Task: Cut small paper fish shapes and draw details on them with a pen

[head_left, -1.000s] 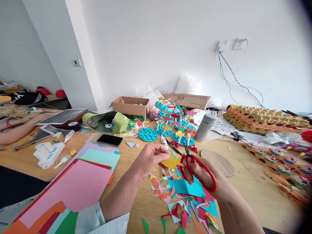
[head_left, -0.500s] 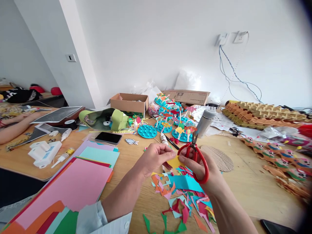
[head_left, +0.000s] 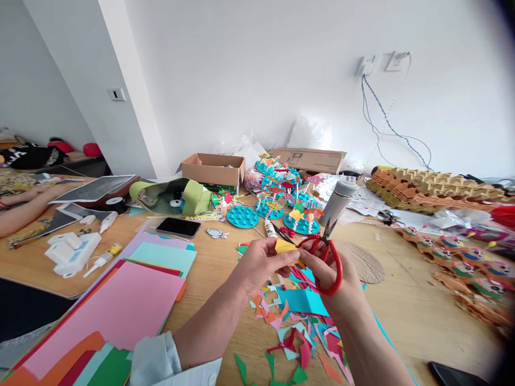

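Note:
My left hand [head_left: 263, 264] pinches a small piece of yellow paper [head_left: 285, 246] between thumb and fingers, above a scattered pile of coloured paper scraps [head_left: 301, 327]. My right hand [head_left: 332, 273] sits just to its right, with fingers through the loops of red-handled scissors [head_left: 326, 262]. The scissor blades point up and away from me, slightly open, just right of the yellow paper. Part of that paper is hidden behind my fingers.
Stacked coloured card sheets [head_left: 108, 305] lie to my left on the wooden table [head_left: 422, 321]. Beyond stand teal paper crafts [head_left: 242, 216], a steel flask [head_left: 337, 203] and a cardboard box [head_left: 213, 170]. A co-worker's forearm [head_left: 28, 212] rests at far left.
My hands have risen and drawn closer together. The scissors have turned more upright, and less of the yellow paper shows between my fingers.

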`<state>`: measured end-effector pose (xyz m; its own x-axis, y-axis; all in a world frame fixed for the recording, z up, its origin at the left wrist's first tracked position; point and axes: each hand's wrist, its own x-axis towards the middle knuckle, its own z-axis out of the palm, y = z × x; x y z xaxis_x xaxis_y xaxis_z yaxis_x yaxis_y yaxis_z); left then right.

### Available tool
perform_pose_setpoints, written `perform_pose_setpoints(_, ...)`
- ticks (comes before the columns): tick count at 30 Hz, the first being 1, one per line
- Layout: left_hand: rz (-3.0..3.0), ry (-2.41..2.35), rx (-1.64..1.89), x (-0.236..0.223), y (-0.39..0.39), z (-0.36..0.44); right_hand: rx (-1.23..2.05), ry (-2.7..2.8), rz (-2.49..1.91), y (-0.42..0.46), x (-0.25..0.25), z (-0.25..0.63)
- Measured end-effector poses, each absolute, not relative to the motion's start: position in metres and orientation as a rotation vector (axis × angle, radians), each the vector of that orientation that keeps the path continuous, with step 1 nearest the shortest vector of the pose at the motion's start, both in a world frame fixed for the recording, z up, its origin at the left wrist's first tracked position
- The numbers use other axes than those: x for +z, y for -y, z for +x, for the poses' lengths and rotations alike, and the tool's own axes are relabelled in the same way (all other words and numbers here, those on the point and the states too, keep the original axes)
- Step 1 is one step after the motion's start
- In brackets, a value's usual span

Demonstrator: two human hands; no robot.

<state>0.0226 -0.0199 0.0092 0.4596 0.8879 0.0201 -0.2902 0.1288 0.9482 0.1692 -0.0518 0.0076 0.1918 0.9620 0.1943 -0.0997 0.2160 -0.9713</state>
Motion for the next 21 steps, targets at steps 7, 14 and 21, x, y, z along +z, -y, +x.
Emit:
perform_pose_setpoints(7, 1.072, -0.755, 1.054, 0.005, 0.019, 0.028, 1.028, 1.103, -1.049, 0.049, 0.005, 0.165)
perform_pose_setpoints(14, 0.951, -0.743, 1.018, 0.0, 0.015, 0.03, 1.014, 1.1, -1.096, 0.046, 0.001, 0.169)
perform_pose_setpoints(21, 1.0, -0.758, 1.054, -0.001, 0.01, 0.026, 1.103, 1.223, -1.165, 0.041, -0.004, 0.172)
